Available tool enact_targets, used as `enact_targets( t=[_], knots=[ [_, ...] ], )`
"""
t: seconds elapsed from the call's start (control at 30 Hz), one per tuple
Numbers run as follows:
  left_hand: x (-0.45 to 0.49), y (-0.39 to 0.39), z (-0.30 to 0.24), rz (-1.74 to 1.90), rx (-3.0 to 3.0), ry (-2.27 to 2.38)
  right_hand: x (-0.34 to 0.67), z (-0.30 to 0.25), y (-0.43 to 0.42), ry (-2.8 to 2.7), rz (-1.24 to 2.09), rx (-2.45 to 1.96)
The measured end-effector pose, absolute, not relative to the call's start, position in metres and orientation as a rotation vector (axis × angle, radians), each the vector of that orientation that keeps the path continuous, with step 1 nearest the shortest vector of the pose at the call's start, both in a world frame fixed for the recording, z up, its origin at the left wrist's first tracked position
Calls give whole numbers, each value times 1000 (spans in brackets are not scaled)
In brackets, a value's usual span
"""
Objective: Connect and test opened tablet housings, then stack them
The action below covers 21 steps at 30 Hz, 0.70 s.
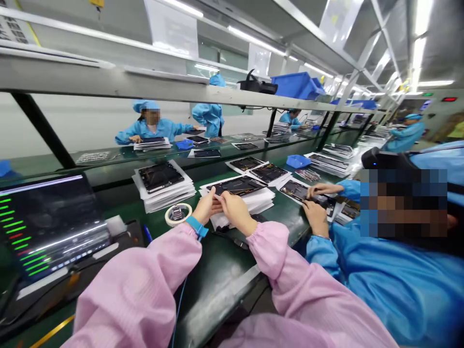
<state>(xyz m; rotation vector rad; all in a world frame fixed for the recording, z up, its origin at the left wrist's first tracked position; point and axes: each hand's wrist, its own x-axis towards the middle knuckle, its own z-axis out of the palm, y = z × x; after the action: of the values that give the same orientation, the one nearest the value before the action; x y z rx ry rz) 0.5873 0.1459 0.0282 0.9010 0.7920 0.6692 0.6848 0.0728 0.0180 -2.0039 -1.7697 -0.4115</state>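
My left hand (206, 207) and my right hand (236, 210) meet at the near left corner of a stack of white sheets (255, 202). Thumbs and fingers of both hands are closed in a pinch; whatever they hold, if anything, is too small or hidden to name. Just beyond them, a black tablet-like panel (237, 185) with thin internal parts lies on top of this stack. A blue wrist strap (197, 227) circles my left wrist, its cord running down. Beside my left hand a roll of cream tape (168, 216) lies around a small metallic item (177, 212).
Another stack with a black panel (161, 177) stands left, beyond a laptop (54, 217). At right, a co-worker's hands (317, 212) work on an opened device (293, 189). A blue bin (299, 161) sits farther back. A shelf beam (145, 84) crosses above the bench.
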Motion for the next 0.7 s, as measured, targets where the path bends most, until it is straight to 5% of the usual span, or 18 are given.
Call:
enact_targets(
  t=[0.7],
  knots=[
    [611, 142, 39, 757, 609, 764, 711, -15, 77, -1764, -28, -1941]
  ],
)
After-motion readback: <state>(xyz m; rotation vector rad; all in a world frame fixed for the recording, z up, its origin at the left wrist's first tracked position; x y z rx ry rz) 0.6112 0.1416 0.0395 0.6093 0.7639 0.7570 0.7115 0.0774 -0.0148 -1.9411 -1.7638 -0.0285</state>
